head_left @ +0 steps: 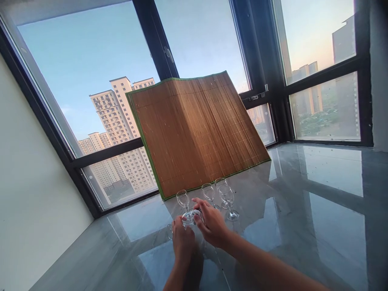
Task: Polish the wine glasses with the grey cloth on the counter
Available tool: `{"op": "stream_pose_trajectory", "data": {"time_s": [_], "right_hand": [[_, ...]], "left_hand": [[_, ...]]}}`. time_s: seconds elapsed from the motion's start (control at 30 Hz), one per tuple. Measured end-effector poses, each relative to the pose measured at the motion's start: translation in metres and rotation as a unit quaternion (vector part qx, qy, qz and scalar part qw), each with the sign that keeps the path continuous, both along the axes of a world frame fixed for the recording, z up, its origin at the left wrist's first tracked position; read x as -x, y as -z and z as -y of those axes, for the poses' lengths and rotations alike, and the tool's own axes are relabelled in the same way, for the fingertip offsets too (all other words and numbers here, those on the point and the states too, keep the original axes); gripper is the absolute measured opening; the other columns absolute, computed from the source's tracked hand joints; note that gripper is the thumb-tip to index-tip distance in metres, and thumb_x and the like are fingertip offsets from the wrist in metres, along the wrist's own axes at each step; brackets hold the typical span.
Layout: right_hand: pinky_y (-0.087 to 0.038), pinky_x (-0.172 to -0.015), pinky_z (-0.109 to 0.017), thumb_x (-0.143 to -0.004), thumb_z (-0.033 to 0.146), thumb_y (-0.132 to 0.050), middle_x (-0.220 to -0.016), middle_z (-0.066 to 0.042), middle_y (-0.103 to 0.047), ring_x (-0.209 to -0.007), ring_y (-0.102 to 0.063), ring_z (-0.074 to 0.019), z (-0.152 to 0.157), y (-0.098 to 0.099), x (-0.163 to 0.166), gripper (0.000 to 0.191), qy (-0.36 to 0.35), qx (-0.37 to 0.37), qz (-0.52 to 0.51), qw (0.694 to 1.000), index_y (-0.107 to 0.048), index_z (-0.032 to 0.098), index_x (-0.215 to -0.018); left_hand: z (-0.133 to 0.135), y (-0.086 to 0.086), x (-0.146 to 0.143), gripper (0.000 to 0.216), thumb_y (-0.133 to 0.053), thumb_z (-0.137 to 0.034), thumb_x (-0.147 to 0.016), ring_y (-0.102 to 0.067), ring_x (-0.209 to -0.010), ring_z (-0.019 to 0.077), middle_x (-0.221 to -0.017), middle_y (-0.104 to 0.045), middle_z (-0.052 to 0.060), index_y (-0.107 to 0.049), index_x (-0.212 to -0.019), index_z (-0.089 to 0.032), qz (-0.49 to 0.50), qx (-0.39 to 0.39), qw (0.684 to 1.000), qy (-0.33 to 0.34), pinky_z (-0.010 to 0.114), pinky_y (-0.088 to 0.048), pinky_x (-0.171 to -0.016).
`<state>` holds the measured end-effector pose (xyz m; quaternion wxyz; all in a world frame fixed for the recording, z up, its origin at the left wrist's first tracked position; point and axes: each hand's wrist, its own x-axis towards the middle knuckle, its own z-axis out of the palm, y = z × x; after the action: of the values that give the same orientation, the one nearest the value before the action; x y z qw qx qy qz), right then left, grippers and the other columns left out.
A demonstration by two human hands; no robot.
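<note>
Clear glassware (188,217) sits between left hand (183,236) and right hand (212,224), over the sill (266,250); can't tell if either grip is closed on it. Pinch lightly; keep knuckles clear of upright glasses (229,199).

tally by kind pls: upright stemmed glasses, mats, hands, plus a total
Upright stemmed glasses: 4
Green-edged bamboo mat: 1
Hands, left hand and right hand: 2
Total: 7
Not counted: glassware at the left hand, too hidden to tell apart.
</note>
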<state>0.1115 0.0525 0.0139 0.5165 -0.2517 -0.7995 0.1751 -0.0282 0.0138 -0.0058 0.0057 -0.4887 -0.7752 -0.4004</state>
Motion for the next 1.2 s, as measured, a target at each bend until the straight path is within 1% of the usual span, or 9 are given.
{"op": "stream_pose_trajectory", "data": {"time_s": [0.17, 0.27, 0.37, 0.43, 0.67, 0.87, 1.0, 1.07, 1.2], "right_hand": [[-0.048, -0.076, -0.032, -0.096, 0.015, -0.034, -0.1, -0.006, -0.067, -0.089, -0.063, -0.0195, -0.003, 0.009, 0.008, 0.038, 0.02, 0.019, -0.037, 0.999, -0.043, 0.023, -0.132], [-0.05, -0.074, -0.032, -0.09, 0.009, -0.034, -0.108, -0.007, -0.066, -0.08, -0.063, -0.0172, -0.006, 0.011, 0.01, 0.053, 0.042, 0.036, -0.073, 0.996, -0.031, 0.022, -0.141], [-0.052, -0.078, -0.036, -0.085, 0.007, -0.039, -0.128, -0.013, -0.059, -0.087, -0.064, -0.0192, -0.007, 0.01, 0.009, 0.072, 0.09, 0.04, -0.09, 0.991, -0.014, 0.023, -0.151], [-0.052, -0.08, -0.037, -0.081, 0.006, -0.042, -0.129, -0.013, -0.058, -0.093, -0.064, -0.0213, -0.006, 0.008, 0.008, 0.08, 0.111, 0.06, -0.068, 0.99, -0.011, 0.023, -0.153], [-0.049, -0.084, -0.037, -0.085, 0.007, -0.041, -0.108, -0.012, -0.066, -0.106, -0.058, -0.0259, -0.006, 0.004, 0.004, 0.073, 0.082, 0.091, 0.035, 0.992, -0.023, 0.018, -0.155], [-0.05, -0.07, -0.035, -0.091, 0.015, -0.04, -0.095, -0.01, -0.066, -0.07, -0.06, -0.0203, -0.006, 0.017, 0.012, 0.074, 0.035, 0.117, 0.059, 0.991, -0.008, 0.018, -0.158], [-0.052, -0.074, -0.037, -0.092, 0.016, -0.039, -0.12, -0.015, -0.059, -0.078, -0.06, -0.0195, -0.003, 0.022, 0.018, 0.078, 0.049, 0.063, -0.029, 0.996, 0.002, 0.027, -0.158], [-0.052, -0.077, -0.039, -0.091, 0.014, -0.038, -0.126, -0.017, -0.054, -0.086, -0.06, -0.0209, -0.002, 0.023, 0.019, 0.077, 0.056, 0.046, -0.056, 0.996, 0.0, 0.027, -0.157], [-0.051, -0.073, -0.035, -0.092, 0.013, -0.038, -0.097, -0.006, -0.06, -0.075, -0.058, -0.018, -0.002, 0.022, 0.017, 0.058, 0.031, 0.055, -0.057, 0.996, -0.024, 0.025, -0.146]], "left_hand": [[0.004, -0.006, -0.005, 0.024, -0.047, -0.003, -0.081, -0.062, -0.09, 0.0188, -0.102, -0.06, 0.006, -0.055, -0.096, -0.021, -0.008, -0.016, 1.0, -0.001, 0.027, -0.044, -0.073], [0.006, -0.008, -0.009, 0.025, -0.047, -0.002, -0.08, -0.061, -0.089, 0.0186, -0.102, -0.06, 0.006, -0.055, -0.095, -0.021, -0.01, -0.016, 1.0, -0.001, 0.027, -0.043, -0.072], [0.007, -0.01, -0.013, 0.026, -0.045, -0.002, -0.081, -0.06, -0.091, 0.0186, -0.104, -0.059, 0.006, -0.055, -0.096, -0.021, -0.013, -0.028, 0.999, 0.01, 0.028, -0.043, -0.074], [0.007, -0.011, -0.014, 0.027, -0.044, -0.001, -0.081, -0.06, -0.093, 0.0189, -0.105, -0.058, 0.006, -0.055, -0.096, -0.021, -0.021, -0.04, 0.999, 0.02, 0.028, -0.043, -0.076], [0.005, -0.01, -0.007, 0.026, -0.045, -0.002, -0.081, -0.059, -0.094, 0.0187, -0.106, -0.057, 0.005, -0.055, -0.095, -0.021, -0.021, -0.042, 0.999, 0.003, 0.028, -0.042, -0.076], [0.008, -0.012, -0.003, 0.026, -0.041, -0.003, -0.084, -0.06, -0.092, 0.0195, -0.107, -0.057, 0.006, -0.053, -0.098, -0.021, -0.049, -0.01, 0.999, -0.012, 0.029, -0.04, -0.069], [0.008, -0.014, -0.005, 0.023, -0.042, -0.006, -0.087, -0.06, -0.088, 0.0192, -0.108, -0.058, 0.006, -0.053, -0.1, -0.021, -0.063, 0.003, 0.998, -0.018, 0.028, -0.037, -0.064], [0.008, -0.014, -0.006, 0.021, -0.043, -0.008, -0.088, -0.061, -0.086, 0.0191, -0.107, -0.058, 0.006, -0.053, -0.1, -0.022, -0.066, 0.004, 0.998, -0.018, 0.029, -0.036, -0.063], [0.008, -0.013, -0.006, 0.019, -0.042, -0.01, -0.09, -0.062, -0.085, 0.0196, -0.106, -0.059, 0.006, -0.053, -0.099, -0.022, -0.074, 0.006, 0.997, -0.015, 0.03, -0.035, -0.062]]}}
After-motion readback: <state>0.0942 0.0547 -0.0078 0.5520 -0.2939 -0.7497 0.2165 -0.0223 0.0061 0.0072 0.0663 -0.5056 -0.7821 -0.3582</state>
